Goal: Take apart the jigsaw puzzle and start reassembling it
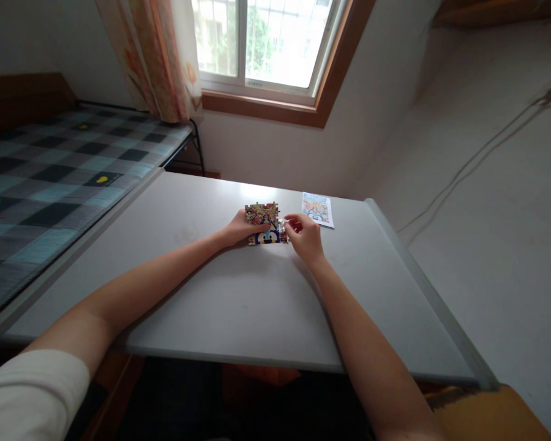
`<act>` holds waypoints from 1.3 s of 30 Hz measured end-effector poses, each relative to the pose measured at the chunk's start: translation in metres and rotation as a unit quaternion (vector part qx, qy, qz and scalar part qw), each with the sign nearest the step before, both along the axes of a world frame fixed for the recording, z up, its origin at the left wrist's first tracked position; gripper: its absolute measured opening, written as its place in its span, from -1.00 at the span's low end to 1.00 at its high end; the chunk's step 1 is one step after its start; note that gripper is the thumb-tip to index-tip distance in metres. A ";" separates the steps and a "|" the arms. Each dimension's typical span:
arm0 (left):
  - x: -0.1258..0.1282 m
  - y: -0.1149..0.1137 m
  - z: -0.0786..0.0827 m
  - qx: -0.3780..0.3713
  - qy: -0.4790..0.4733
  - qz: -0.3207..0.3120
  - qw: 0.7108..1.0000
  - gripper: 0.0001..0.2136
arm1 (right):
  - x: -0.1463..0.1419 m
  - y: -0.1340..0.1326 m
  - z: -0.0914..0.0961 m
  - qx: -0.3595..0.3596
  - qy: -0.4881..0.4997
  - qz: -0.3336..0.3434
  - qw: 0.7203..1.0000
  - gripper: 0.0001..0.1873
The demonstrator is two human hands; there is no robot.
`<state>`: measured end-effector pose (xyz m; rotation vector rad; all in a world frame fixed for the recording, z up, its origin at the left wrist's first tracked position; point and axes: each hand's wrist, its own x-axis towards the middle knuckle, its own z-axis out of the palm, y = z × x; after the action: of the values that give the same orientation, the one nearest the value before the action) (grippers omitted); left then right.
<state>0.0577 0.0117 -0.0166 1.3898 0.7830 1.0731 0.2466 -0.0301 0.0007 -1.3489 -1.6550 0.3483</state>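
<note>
A partly joined jigsaw puzzle with a colourful upper area and a blue cartoon face below is held up over the table. My left hand grips its left side, the thumb lying across the front. At the puzzle's right edge is my right hand, its thumb and fingertips curled together by a few small pieces. Whether those pieces are joined to the rest, I cannot make out. Just behind my right hand lies a printed picture sheet with similar colours, flat on the table.
The grey-white table has raised rims along its left and right sides. On the left is a bed with a checked cover. A curtain hangs beside the window, and a cable runs along the right wall.
</note>
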 end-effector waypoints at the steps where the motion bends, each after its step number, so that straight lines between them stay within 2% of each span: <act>1: 0.000 0.000 0.000 -0.007 -0.012 -0.003 1.000 -0.56 | 0.003 0.002 -0.001 -0.009 0.015 -0.019 1.000 -0.79; 6: 0.002 -0.001 -0.001 -0.047 -0.076 -0.015 0.996 -0.54 | 0.016 0.010 -0.007 -0.042 0.023 -0.078 0.996 -0.72; 9: 0.002 0.000 -0.001 -0.052 -0.102 -0.006 0.993 -0.56 | 0.014 0.009 -0.007 -0.070 0.045 -0.014 0.996 -0.67; 11: 0.001 0.002 -0.002 -0.049 -0.107 0.003 0.993 -0.56 | 0.009 0.006 -0.005 -0.107 0.077 0.050 0.990 -0.65; 13: 0.001 0.004 -0.002 -0.049 -0.106 0.009 0.993 -0.55 | 0.004 0.003 -0.002 -0.138 0.114 0.081 0.981 -0.66; 21: 0.002 0.003 -0.002 -0.060 -0.126 -0.002 0.990 -0.57 | -0.001 0.000 0.001 -0.164 0.212 0.078 0.960 -0.65; 26: 0.001 0.001 -0.001 -0.074 -0.136 -0.020 0.988 -0.59 | -0.003 0.003 -0.002 -0.242 0.296 0.068 0.922 -0.60; 31: 0.000 0.001 0.002 -0.076 -0.139 -0.023 0.987 -0.58 | -0.004 0.001 0.001 -0.261 0.348 0.128 0.891 -0.54; 39: -0.004 0.003 0.001 -0.089 -0.143 -0.045 0.985 -0.59 | -0.003 -0.006 0.008 -0.313 0.383 0.204 0.845 -0.59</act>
<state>0.0536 0.0152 -0.0155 1.0801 0.5843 1.0758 0.2432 -0.0357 0.0091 -1.0360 -1.1317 1.5746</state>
